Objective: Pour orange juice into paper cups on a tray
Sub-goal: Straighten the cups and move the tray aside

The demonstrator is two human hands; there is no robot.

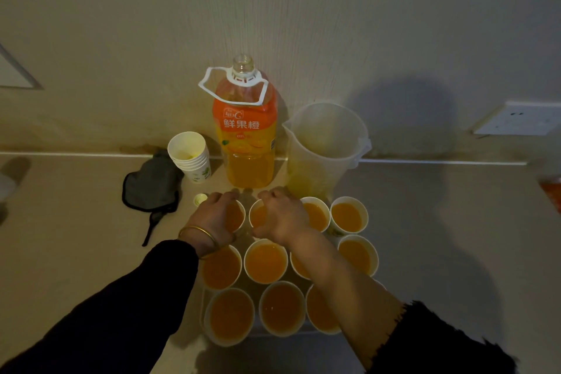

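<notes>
1. Eleven or more paper cups full of orange juice stand in three rows on a clear tray on the counter. The right forearm hides part of the rows, so the full count cannot be told.
2. The left hand reaches from above over the back-left cup, with its fingers curled down around the rim, grasping it. A gold bangle sits on that wrist, just past a dark sleeve.
3. The right hand is curled the same way over the second cup in the back row, with fingers on the far rim and the thumb on the near side.
4. Behind the tray, against the wall, stands the juice bottle. It is upright with its neck open, its white carry handle hanging at the shoulder, and juice filling it most of the way up.
5. Just right of the bottle is a clear plastic jug, upright, with a little yellow liquid at the bottom.
6. Left of the bottle, a stack of empty cups leans slightly. Beside it lies a dark cloth, and a small yellow bottle cap rests near the left hand.
</notes>
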